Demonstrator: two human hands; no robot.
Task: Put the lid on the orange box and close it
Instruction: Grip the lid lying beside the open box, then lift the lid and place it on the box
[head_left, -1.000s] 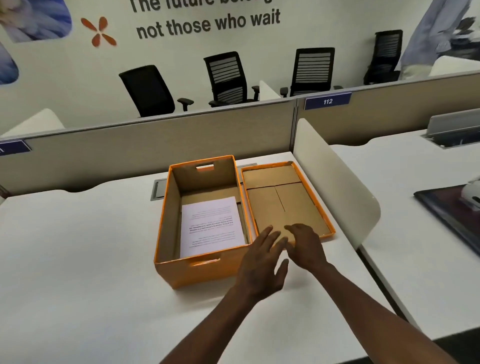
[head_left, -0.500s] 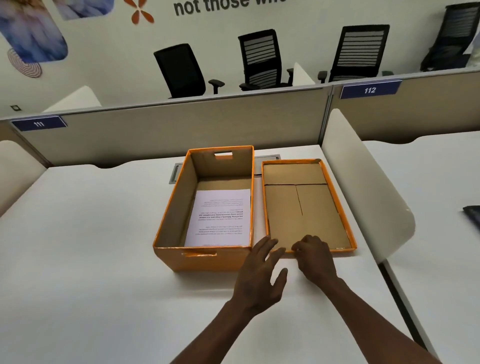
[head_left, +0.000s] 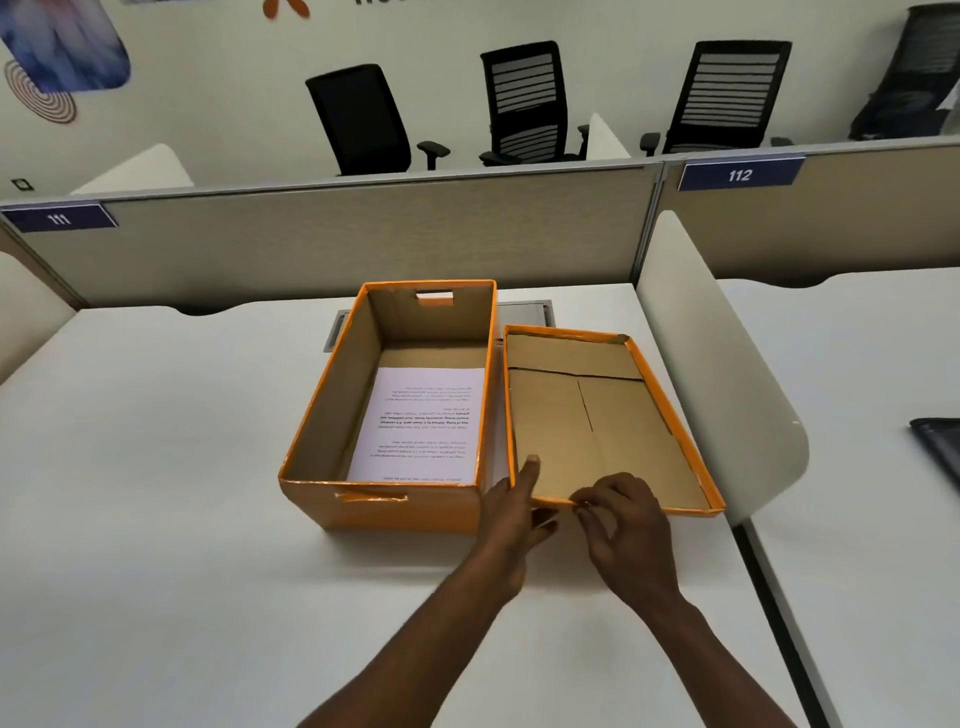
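Orange box (head_left: 395, 415) is sitting open on the white desk (head_left: 156, 467) with a printed sheet (head_left: 421, 423) lying flat inside, and the lid (head_left: 608, 421) is lying upside down just to its right. Both hands are gripping the lid's near edge: left hand (head_left: 511, 512) is wrapping the near-left corner with a finger up along the side, right hand (head_left: 621, 514) is pinching the front rim. Looks like that near edge is tilting up a bit, can't say for sure.
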